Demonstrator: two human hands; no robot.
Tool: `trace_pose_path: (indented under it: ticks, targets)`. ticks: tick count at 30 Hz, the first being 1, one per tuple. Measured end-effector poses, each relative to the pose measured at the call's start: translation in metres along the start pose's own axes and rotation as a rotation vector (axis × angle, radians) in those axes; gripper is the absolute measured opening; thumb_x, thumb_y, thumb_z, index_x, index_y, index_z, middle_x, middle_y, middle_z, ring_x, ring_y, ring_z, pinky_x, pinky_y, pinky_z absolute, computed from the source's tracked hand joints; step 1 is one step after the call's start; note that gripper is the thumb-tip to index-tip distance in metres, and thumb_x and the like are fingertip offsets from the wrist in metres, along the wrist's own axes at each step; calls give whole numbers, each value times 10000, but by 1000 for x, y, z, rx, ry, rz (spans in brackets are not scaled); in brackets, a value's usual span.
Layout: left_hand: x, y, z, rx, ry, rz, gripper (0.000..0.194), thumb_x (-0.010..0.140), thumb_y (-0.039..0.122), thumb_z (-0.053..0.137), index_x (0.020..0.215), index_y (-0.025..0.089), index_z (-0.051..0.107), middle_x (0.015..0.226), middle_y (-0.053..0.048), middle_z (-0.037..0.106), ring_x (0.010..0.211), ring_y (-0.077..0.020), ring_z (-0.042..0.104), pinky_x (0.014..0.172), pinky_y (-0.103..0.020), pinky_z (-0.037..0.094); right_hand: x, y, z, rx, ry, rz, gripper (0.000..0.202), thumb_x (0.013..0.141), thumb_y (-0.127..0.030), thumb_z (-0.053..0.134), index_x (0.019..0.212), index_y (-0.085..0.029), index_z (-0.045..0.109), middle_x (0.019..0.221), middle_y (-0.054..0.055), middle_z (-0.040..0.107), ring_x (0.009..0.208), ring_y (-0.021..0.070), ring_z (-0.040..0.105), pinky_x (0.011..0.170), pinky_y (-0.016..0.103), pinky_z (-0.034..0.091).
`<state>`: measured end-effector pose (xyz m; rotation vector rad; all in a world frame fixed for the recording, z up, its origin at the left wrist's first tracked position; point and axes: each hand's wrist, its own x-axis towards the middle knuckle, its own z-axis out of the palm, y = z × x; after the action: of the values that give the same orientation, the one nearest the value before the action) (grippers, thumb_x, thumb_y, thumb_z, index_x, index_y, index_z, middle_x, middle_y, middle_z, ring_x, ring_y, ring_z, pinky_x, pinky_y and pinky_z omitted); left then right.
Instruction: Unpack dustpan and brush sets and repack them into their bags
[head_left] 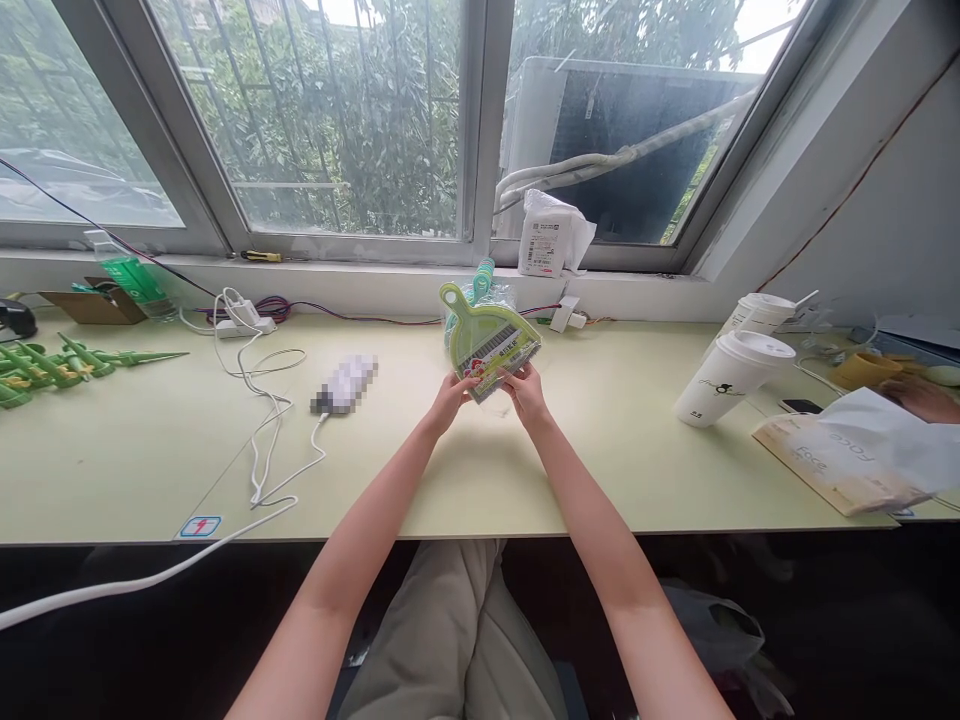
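A small green dustpan [480, 330] with a looped handle and a printed label is held up over the middle of the desk. My left hand [451, 398] grips its lower left edge, and my right hand [525, 392] grips the lower right edge. Clear plastic shows around the dustpan. Behind its handle stands a teal striped handle [482, 278], whose lower part is hidden.
White cables and a blurred device [346, 384] lie on the desk [375, 480] to the left, beyond them green plastic pieces [52, 368]. At right are a lidded white cup [731, 378], a tissue pack [847, 455] and another person's hand [919, 395].
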<state>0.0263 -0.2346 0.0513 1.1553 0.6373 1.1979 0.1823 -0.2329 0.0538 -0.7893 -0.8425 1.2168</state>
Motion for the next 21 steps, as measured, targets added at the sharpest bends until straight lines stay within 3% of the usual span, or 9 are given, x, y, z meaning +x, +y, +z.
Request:
trace_pose_path:
  ticks: [8, 13, 21]
  targets:
    - [5, -6, -5, 45, 111, -67, 485, 676, 279, 672, 1137, 192, 548, 1130, -103, 675, 933, -257, 675, 836, -478, 538, 9, 1, -11, -78, -36, 117, 380, 617, -220, 843, 924, -167, 626, 943, 63, 729, 862, 193, 712, 850, 350, 611]
    - [7, 1, -17, 3, 159, -116, 541, 673, 288, 625, 1185, 201, 476, 1007, -93, 699, 701, -234, 702, 688, -416, 561, 14, -8, -27, -123, -42, 193, 293, 676, -226, 818, 893, -138, 640, 844, 83, 742, 774, 181, 731, 851, 330, 608]
    - [1, 2, -17, 9, 38, -80, 578, 730, 325, 630, 1260, 194, 440, 1125, -119, 675, 780, -245, 717, 724, -415, 561, 13, 7, -22, -107, 32, 113, 462, 640, -197, 843, 994, -199, 546, 827, 22, 739, 729, 157, 724, 866, 347, 611]
